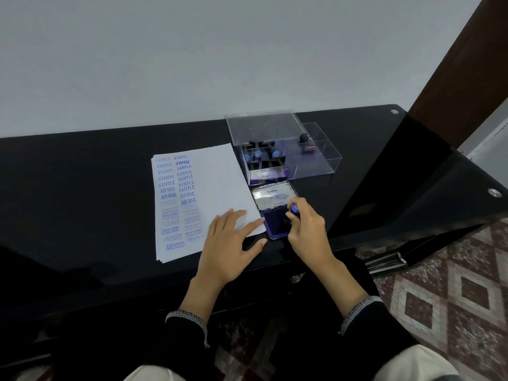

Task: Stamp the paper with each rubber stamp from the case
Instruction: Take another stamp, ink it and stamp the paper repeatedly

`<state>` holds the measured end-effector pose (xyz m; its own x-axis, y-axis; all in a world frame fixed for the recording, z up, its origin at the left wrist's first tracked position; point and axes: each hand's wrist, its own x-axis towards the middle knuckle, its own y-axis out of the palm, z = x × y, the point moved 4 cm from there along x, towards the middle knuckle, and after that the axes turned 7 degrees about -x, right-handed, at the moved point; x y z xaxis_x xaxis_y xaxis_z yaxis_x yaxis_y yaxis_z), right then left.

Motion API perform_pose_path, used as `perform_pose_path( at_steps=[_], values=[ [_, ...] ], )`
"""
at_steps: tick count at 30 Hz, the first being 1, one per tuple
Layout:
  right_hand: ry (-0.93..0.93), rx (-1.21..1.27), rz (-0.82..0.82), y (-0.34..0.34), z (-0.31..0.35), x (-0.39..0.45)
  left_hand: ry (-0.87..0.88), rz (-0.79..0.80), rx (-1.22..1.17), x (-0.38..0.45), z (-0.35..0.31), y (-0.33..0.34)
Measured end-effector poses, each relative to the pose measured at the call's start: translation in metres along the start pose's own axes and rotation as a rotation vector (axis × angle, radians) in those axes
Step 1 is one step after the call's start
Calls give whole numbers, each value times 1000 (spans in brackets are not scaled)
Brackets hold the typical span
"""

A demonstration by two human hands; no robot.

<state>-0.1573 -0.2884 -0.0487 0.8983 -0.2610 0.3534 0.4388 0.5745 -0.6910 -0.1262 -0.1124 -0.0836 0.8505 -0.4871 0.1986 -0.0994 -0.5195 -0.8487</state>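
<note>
**Stamp on the ink pad, paper pinned flat**

Nearest, at the front edge of the glossy black bench: left hand, fingers straight and spread, pressing flat on the near right corner of the white sheet of paper, thumb out on the bare benchtop. Just right of it, right hand with fingers curled round a blue-topped rubber stamp, held down on the dark blue pad of the open ink pad tin. Stamp face hidden by the fingers; wording on it cannot be told. Readable on the raised silver lid: "Artline".

On the paper's left half, two columns of blue impressions, near to far: AMENDED, FAX OUT, EXPRESS, AIR MAIL, SAMPLE, FRAGILE, some upside down, some faint.

Beyond the tin, toward the back edge: clear plastic stamp case, lid standing open, several blue- and purple-capped stamps lying in its left compartments, one black-handled stamp upright in a right compartment.
</note>
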Motion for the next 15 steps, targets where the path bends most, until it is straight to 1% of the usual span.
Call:
perform_pose_path(
  at_steps=[5, 8, 11, 15],
  values=[
    [-24, -17, -132, -1, -3, -20, 1, -6, 7, 1, 0, 0],
    [-22, -15, -153, -1, -4, -25, 2, -5, 15, 1, 0, 0],
    [-20, -7, -123, -2, -2, -21, 3, -4, 22, 0, 0, 1],
    [13, 17, 5, -2, -1, -3, 2, -6, 17, 1, -1, 1]
  ],
)
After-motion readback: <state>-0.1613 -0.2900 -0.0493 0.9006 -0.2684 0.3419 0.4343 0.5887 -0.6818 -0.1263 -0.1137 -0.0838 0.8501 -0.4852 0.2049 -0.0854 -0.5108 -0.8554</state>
